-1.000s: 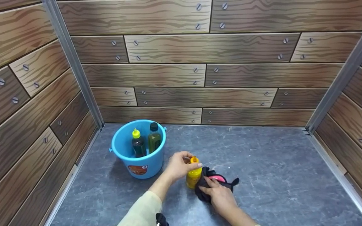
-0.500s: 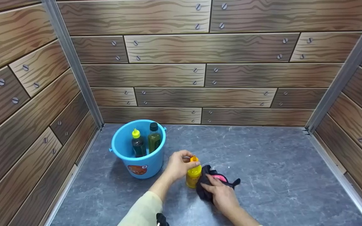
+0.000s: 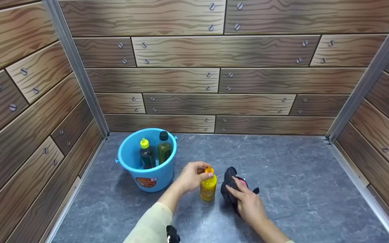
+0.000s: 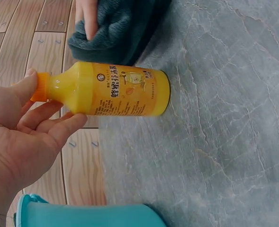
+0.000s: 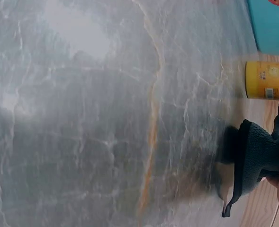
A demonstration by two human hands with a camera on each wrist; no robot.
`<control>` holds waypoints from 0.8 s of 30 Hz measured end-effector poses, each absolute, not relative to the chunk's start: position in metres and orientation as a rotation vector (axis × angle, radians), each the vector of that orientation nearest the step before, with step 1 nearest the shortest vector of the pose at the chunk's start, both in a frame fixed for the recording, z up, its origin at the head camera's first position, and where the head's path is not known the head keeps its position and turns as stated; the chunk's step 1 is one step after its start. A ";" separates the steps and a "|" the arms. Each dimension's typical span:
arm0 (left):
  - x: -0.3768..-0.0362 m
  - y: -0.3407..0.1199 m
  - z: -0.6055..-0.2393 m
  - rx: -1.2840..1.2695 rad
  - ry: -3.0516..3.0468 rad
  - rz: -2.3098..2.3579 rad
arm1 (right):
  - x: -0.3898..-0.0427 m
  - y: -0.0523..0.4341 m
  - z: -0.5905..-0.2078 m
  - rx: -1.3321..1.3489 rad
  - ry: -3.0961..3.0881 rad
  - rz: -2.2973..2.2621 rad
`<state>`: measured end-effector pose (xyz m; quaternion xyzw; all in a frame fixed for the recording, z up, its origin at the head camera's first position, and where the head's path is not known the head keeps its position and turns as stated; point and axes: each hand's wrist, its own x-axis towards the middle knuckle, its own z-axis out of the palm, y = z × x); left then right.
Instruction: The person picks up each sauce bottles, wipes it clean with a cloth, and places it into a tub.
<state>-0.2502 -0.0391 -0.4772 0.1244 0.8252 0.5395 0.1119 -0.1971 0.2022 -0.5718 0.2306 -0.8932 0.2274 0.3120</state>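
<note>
A yellow plastic bottle (image 3: 208,190) with an orange cap (image 4: 42,87) stands upright on the grey marbled surface. My left hand (image 3: 191,177) pinches it at the cap and neck, thumb on the cap and fingers on the far side. To its right, my right hand (image 3: 251,206) grips a dark fleecy cloth (image 3: 227,189), bunched up, with a pink patch partly showing beside the fingers. A gap separates cloth and bottle. In the right wrist view the cloth (image 5: 257,156) hangs with a dark edge and a small loop; most of that hand lies outside the picture.
Left of the hands stands a light blue bucket (image 3: 165,171). Inside it are a dark bottle (image 3: 147,158) with a yellow nozzle cap and a green bottle (image 3: 164,152) with a black cap. Wood-patterned panels (image 3: 181,81) enclose the back and both sides.
My right hand has drawn the cloth to the right, off the yellow bottle's side, and a gap has opened. The left hand and bottle have stayed in place.
</note>
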 end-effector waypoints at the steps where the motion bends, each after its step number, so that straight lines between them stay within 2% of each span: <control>1: -0.250 -0.039 -0.477 0.374 2.421 1.582 | -0.197 0.203 -0.571 0.605 -2.351 0.608; 24: -0.249 -0.049 -0.473 0.455 2.385 1.500 | -0.209 0.195 -0.540 0.704 -2.287 0.704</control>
